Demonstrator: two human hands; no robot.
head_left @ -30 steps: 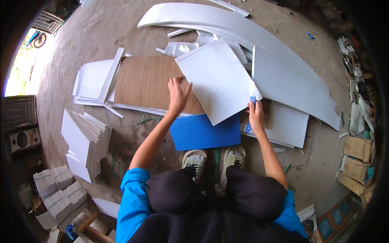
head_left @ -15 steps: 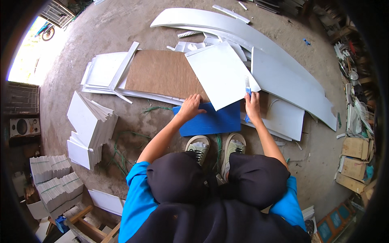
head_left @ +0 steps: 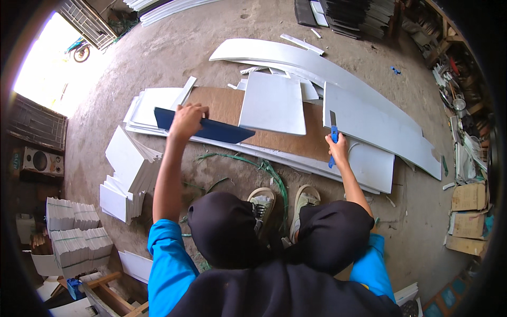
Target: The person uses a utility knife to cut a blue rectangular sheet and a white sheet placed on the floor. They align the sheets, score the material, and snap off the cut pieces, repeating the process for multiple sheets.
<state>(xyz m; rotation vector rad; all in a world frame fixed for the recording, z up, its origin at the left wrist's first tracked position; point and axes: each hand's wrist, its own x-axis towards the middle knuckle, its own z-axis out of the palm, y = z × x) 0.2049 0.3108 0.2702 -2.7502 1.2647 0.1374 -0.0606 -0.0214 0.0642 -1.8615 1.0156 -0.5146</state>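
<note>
My left hand (head_left: 187, 120) grips the upper edge of a blue ribbed panel (head_left: 227, 132), held up and tilted so it shows nearly edge-on. My right hand (head_left: 339, 148) is closed round a blue utility knife (head_left: 334, 133), its long blade out and pointing away from me. Between the hands, a white foam-like sheet (head_left: 273, 103) lies on a brown wooden board (head_left: 311, 140). That board rests on a stack of white sheets (head_left: 369, 166). The left hand's fingertips are partly hidden behind the panel.
Large curved white boards (head_left: 364, 113) spread beyond the stack. Cut white pieces (head_left: 127, 164) stand at left, above tied white bundles (head_left: 79, 238). Green twine (head_left: 274, 177) lies near my shoes (head_left: 261, 203). Cardboard boxes (head_left: 469, 211) line the right side.
My left hand has taken hold of the blue panel and lifted it off the floor, up and leftward. The white sheet has turned straighter and sits farther left. The view has tilted upward.
</note>
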